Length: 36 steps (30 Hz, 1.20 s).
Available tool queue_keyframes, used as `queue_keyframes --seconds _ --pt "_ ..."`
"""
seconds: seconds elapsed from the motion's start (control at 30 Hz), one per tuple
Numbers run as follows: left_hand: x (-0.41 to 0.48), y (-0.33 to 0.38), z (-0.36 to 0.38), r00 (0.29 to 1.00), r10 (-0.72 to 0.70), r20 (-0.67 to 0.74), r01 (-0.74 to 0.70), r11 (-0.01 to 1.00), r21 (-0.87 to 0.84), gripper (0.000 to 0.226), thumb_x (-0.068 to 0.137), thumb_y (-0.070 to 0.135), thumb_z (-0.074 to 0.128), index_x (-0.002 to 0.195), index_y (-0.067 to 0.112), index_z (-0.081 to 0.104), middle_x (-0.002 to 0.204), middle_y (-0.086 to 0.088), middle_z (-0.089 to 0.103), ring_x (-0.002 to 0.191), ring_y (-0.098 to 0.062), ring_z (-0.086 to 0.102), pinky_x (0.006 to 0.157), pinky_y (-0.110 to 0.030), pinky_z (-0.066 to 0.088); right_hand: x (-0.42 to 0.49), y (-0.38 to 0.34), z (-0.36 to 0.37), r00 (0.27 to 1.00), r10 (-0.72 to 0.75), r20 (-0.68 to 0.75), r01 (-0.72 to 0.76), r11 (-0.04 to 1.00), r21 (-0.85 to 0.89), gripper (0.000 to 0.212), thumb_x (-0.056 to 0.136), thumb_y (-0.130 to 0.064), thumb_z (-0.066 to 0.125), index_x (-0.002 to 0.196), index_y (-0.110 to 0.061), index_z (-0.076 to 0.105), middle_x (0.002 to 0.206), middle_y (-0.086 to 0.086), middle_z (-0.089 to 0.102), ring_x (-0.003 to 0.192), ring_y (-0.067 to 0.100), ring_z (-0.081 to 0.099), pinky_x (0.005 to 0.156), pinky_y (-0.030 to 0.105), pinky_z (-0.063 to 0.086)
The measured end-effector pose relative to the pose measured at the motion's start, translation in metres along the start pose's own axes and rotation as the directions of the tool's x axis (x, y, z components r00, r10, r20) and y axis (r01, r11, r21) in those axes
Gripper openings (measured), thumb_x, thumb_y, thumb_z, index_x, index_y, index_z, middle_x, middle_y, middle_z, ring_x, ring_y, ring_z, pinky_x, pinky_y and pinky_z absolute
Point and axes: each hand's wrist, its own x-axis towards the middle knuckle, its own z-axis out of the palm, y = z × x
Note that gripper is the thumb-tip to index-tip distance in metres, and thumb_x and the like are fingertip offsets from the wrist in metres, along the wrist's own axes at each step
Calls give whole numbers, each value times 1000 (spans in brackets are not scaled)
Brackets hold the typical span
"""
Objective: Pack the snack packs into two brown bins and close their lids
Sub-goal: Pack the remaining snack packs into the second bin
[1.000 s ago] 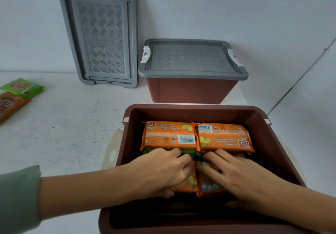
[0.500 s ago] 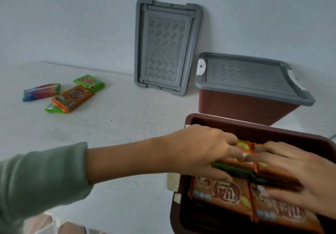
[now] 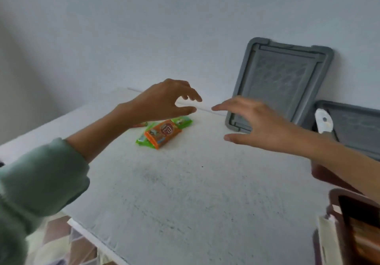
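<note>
Both hands, left point(image 3: 164, 100) and right point(image 3: 255, 122), hover with fingers spread and empty above orange and green snack packs point(image 3: 163, 132) on the tabletop point(image 3: 185, 192).

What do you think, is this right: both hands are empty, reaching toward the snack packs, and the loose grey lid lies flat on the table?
Not quite. The head view shows the loose grey lid leaning against the wall, not lying flat. The rest holds: the left hand and right hand are empty, reaching toward the snack packs.
</note>
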Motion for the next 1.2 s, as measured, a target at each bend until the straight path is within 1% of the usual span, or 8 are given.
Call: queue_keyframes --seconds 0.07,0.17,0.3,0.5,0.63,0.83,1.07,1.2 --pt "-5 -49 1 996 -87 -6 87 996 -20 29 85 32 62 113 25 63 109 4 63 95 -7 57 83 -28 49 43 -2 25 1000 -26 12 26 1000 -1 61 81 -29 69 136 -29 42 133 -3 46 121 13 40 99 22 31" --pt "-15 -118 15 977 -212 15 212 976 -55 31 84 29 64 114 20 64 112 -2 63 99 -14 59 84 -31 50 99 -5 64 997 -20 73 19 1000 22 63 81 -25 68 138 -26 40 135 0 44 122 15 37 93 19 29" --pt "-28 -195 50 938 -333 97 341 937 -83 39 82 27 67 120 19 60 120 -6 59 108 -21 55 88 -27 44 149 -3 118 983 -16 182 9 999 39 64 82 -22 67 139 -22 39 140 4 40 128 19 33 102 27 31" --pt "-41 -251 97 881 -429 199 456 883 -111 76 77 40 69 142 24 34 149 -8 29 138 -26 23 110 -46 25 190 12 170 918 -38 396 57 998 -38 93 71 -29 78 146 -29 23 151 2 23 139 21 20 112 38 27" --pt "-41 -274 113 858 -416 301 435 900 3 77 81 45 62 145 32 22 154 -8 19 141 -29 15 115 -46 15 202 23 184 870 -64 489 157 976 -152 97 73 -24 76 147 -36 14 155 1 15 142 21 11 113 45 25" --pt "-40 -281 113 895 -369 249 383 924 -9 59 81 38 65 135 33 44 124 -7 44 110 -21 44 89 -26 39 204 26 183 904 -119 411 234 942 -241 78 74 -26 70 142 -34 31 134 -1 48 117 19 42 90 35 45" --pt "-40 -260 102 910 -394 130 402 915 -43 58 73 37 74 127 31 54 112 -9 51 92 -16 44 76 -21 35 165 22 138 950 -29 312 125 948 -292 83 69 -43 70 142 -32 31 121 -1 54 111 16 47 74 22 35" --pt "-22 -209 69 963 -259 74 263 964 -49 57 70 38 76 124 28 58 109 -8 54 92 -15 47 67 -11 36 127 18 78 953 50 298 61 934 -352 80 71 -48 67 141 -36 30 114 -5 56 106 13 49 71 23 32"
